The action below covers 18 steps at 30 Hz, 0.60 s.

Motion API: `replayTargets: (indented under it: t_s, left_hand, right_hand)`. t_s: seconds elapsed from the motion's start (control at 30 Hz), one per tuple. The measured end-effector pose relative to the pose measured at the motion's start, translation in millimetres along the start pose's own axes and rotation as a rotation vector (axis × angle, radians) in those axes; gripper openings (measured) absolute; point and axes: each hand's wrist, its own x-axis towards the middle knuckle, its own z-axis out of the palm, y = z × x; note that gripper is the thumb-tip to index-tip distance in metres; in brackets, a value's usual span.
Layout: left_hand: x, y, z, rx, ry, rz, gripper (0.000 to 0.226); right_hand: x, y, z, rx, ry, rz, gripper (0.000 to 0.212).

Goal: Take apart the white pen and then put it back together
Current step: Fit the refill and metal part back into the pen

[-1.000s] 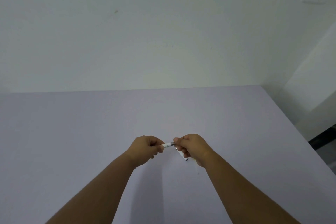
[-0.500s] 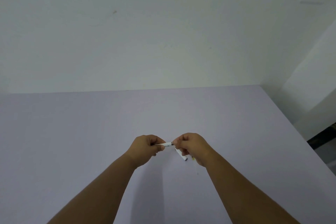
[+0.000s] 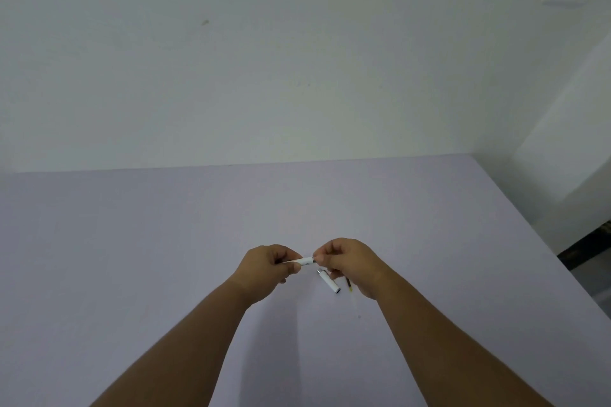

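Two hands meet above the middle of the pale purple table (image 3: 132,258), and that's me working from the head view, the only view on offer. My left hand (image 3: 267,269) pinches one end of the white pen barrel (image 3: 304,261), thumb and fingers closed around it. My right hand (image 3: 347,263) pinches the other end, fingertips (image 3: 318,259) pressed onto a dark band where the barrel stops. The barrel runs almost level between the two grips, held off the table.

Down on the surface, just below the barrel and close by my right hand, lies a second white pen piece (image 3: 329,281), slanting away toward me with a metal end at the far tip and a dark end at the near one. Just beside it to the right, a thin dark rod with a yellowish tip (image 3: 348,285) peeks out from under my right palm; I can't tell how far it runs beneath the hand. Both forearms reach in from the bottom edge. Behind the table stands a plain white wall (image 3: 297,59).
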Motion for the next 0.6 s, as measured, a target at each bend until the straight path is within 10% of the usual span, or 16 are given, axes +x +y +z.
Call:
replayTargets:
  t_s: [0.6]
  left_hand:
    - [3.3, 2.3, 2.8, 0.001, -0.017, -0.018, 0.008]
  right_hand:
    - [2.0, -6.9, -5.4, -0.103, -0.031, 0.112, 0.01]
